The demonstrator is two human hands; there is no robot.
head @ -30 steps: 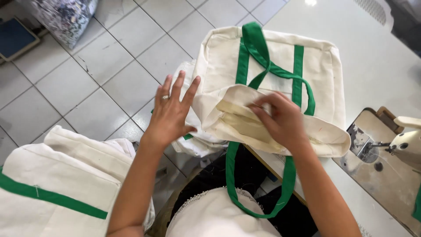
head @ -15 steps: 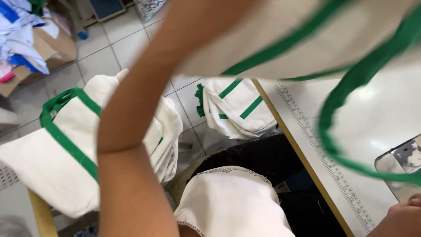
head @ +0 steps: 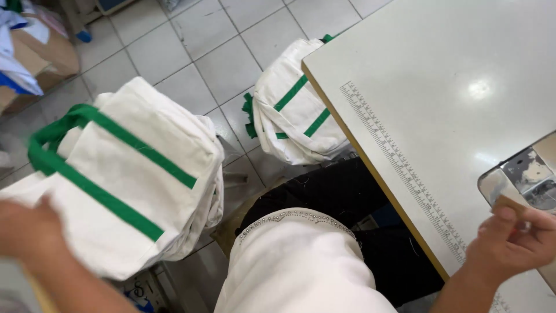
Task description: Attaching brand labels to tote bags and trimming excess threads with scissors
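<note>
Cardboard box (head: pixel 43 55) and floor bags (head: pixel 298 107) flank the worktable (head: pixel 440 87).

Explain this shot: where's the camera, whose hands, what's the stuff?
It is one camera worn on a person's head, looking down at their lap and hands. The left hand rests on a stack of white cloth bags with green straps beside them. The right hand is curled at the near edge of a white work table with a printed ruler strip, next to a metal sewing machine plate; whether it holds anything is unclear. Another bag pile lies on the tiled floor.
</note>
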